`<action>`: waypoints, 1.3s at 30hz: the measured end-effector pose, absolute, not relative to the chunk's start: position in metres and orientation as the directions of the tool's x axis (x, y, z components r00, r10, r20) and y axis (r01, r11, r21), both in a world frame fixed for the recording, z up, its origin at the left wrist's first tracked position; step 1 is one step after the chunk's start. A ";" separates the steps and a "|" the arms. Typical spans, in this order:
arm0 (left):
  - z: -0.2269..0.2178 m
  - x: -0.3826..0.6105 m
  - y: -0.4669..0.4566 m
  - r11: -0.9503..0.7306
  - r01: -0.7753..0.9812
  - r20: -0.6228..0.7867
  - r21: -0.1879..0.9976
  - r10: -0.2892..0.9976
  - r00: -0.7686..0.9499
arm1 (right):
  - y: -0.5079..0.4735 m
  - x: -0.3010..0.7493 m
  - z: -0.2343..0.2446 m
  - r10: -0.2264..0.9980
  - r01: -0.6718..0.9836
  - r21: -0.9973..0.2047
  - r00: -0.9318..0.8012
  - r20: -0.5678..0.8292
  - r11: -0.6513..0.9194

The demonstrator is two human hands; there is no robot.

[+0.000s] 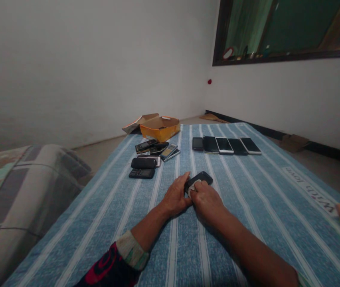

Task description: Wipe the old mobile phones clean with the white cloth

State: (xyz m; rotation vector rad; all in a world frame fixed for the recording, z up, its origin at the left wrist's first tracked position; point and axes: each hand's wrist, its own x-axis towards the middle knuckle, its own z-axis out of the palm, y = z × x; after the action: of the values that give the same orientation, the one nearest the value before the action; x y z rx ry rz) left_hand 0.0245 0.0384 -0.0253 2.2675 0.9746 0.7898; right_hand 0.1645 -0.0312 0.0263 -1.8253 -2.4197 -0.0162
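Dark phone (204, 177) juts from half-curled, gripping left hand (176, 196), beneath cloth (192, 187) pinched in right hand (207, 202).

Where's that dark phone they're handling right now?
In the head view, right of centre, the dark phone is in the left hand, with the right hand holding a pale wad against it, below the row of phones.

One held phone (205, 177); five aligned phones (224, 146); one box (156, 134)

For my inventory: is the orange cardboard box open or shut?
Open: the orange cardboard box shows its inside through the uncovered top.
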 end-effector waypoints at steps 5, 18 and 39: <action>-0.024 0.024 0.038 -0.604 0.440 0.317 0.665 0.761 0.566 | -0.026 0.163 0.022 0.943 0.945 -0.098 -0.294 0.158 0.311; -0.026 0.025 0.037 -0.625 0.450 0.314 0.637 0.744 0.589 | -0.034 0.188 0.025 0.931 0.915 -0.172 -0.357 0.072 0.364; -0.021 0.028 0.031 -0.625 0.488 0.310 0.609 0.754 0.579 | -0.034 0.190 0.001 0.980 0.986 -0.130 -0.079 0.180 0.103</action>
State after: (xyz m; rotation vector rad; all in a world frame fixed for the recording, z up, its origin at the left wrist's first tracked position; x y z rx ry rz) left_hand 0.0280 0.0311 -0.0206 2.3482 0.9946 0.7711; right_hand 0.1900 -0.0336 0.0006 -1.9663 -2.1566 -0.0369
